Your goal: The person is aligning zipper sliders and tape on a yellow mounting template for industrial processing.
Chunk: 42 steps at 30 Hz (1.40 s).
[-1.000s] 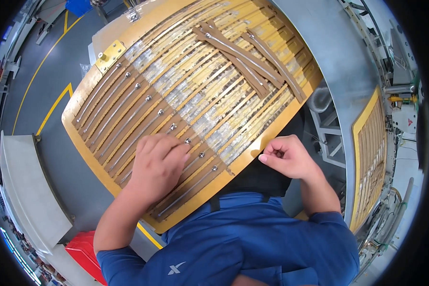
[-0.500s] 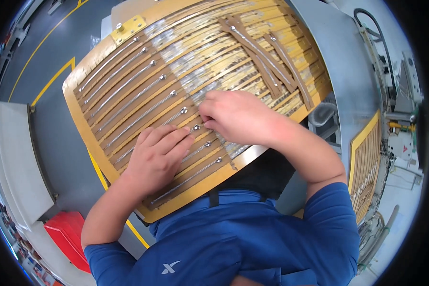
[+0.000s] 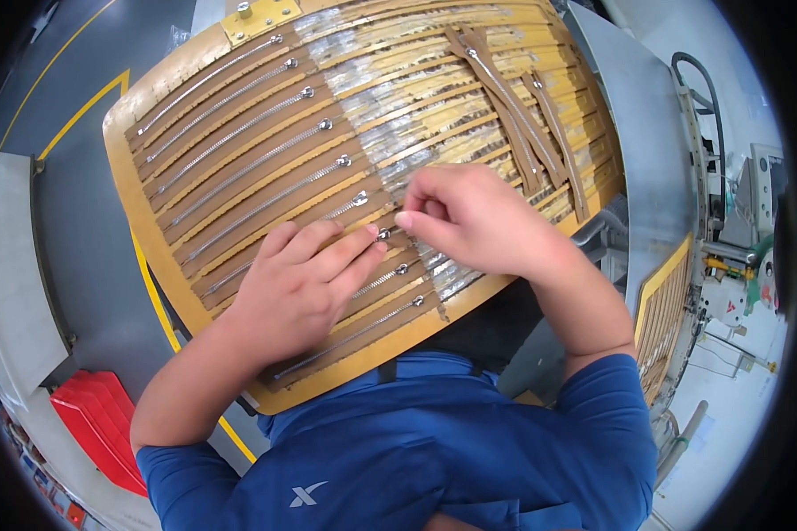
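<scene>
Brown zippers with silver teeth lie side by side in the slots of a yellow board (image 3: 119, 173). My left hand (image 3: 301, 279) lies palm down across several of them, fingers stretched out. Its fingertips rest beside the metal slider (image 3: 383, 234) of one zipper and hide much of that zipper. Just right of this slider is my right hand (image 3: 469, 217), with its thumb and bent forefinger drawn together in a pinch. What lies between those fingertips is too small to make out. Another zipper (image 3: 345, 334) runs along the near edge, below my left hand.
Several loose zippers (image 3: 514, 102) lie crossed on the board's right part, where worn silver tape (image 3: 363, 97) covers the slots. A metal fitting (image 3: 257, 18) sits at the far left edge. A second slotted board (image 3: 664, 319) stands at right; a red bin (image 3: 102, 425) is at lower left.
The view has shifted slightly. My right hand's fingers have lifted and loosened a little at the zipper's end. My left fingertips have moved right, closer to the slider.
</scene>
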### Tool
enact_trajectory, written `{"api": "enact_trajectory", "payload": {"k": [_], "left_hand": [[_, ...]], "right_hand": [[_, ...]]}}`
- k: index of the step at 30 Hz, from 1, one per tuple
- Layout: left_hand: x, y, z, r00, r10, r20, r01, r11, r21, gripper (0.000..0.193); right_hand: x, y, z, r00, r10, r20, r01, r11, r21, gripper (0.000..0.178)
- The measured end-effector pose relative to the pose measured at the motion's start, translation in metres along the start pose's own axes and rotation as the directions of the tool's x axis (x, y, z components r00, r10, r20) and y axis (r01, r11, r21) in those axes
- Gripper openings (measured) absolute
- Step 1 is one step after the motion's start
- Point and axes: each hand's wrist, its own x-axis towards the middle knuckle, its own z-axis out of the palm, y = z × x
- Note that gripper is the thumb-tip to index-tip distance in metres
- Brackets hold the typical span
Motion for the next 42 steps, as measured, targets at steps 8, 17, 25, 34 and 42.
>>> {"api": "enact_trajectory", "payload": {"k": [8,17,25,34,42], "left_hand": [[0.002,0.000,-0.001,0.999,0.029,0.019,-0.029,0.999,0.034,0.046],[0.002,0.002,-0.002,1.000,0.000,0.015,-0.001,1.000,0.031,0.046],[0.012,0.001,-0.005,0.997,0.034,0.065,-0.036,0.999,0.029,0.052],[0.029,0.002,-0.010,0.983,0.110,0.146,-0.121,0.990,0.071,0.053],[0.012,0.009,-0.031,0.990,-0.100,0.095,0.100,0.995,0.012,0.054]], "right_hand": [[-0.002,0.003,0.010,0.992,0.078,0.095,-0.080,0.997,0.016,0.019],[0.003,0.002,0.015,0.999,0.035,0.017,-0.034,0.995,-0.090,0.017],[-0.003,0.008,0.010,0.996,0.087,-0.035,-0.090,0.991,-0.095,0.019],[-0.094,0.019,-0.004,0.907,0.402,-0.126,-0.288,0.809,0.513,0.024],[-0.182,0.056,0.034,0.827,0.533,0.176,-0.517,0.601,0.610,0.030]]}}
